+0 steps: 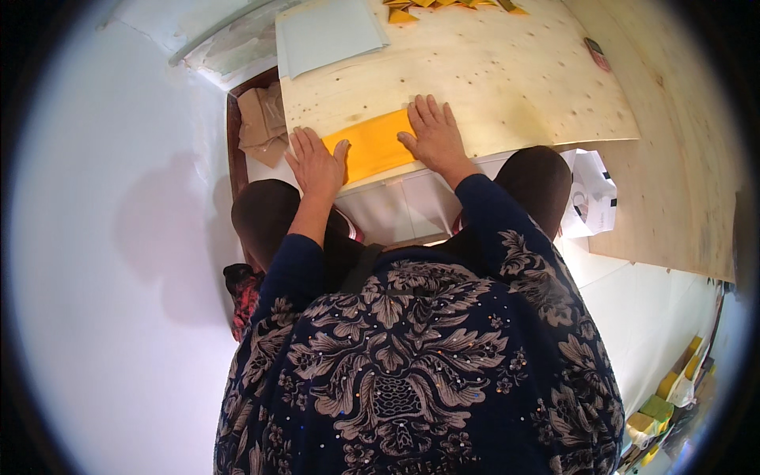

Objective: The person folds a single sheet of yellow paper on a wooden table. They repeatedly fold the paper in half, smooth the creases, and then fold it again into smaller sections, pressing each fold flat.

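A bright yellow-orange rectangular sheet [370, 146] lies at the near edge of a pale plywood board; I cannot tell whether it is paper or cloth. My left hand [316, 161] is open, resting flat at the sheet's left end with the thumb over it. At the right end, my right hand [435, 136] lies open with its fingers stretched away from me and its thumb on the sheet. Neither hand grips anything. Toward the far edge of the board sit several folded yellow pieces [402, 15] with pointed corners.
A stack of pale grey sheets [328, 36] covers the board's far left. A small red phone-like object [596, 54] lies at the far right. Brown paper [262, 123] is beside the board on the left; a white bag [590, 194] stands beyond my right knee.
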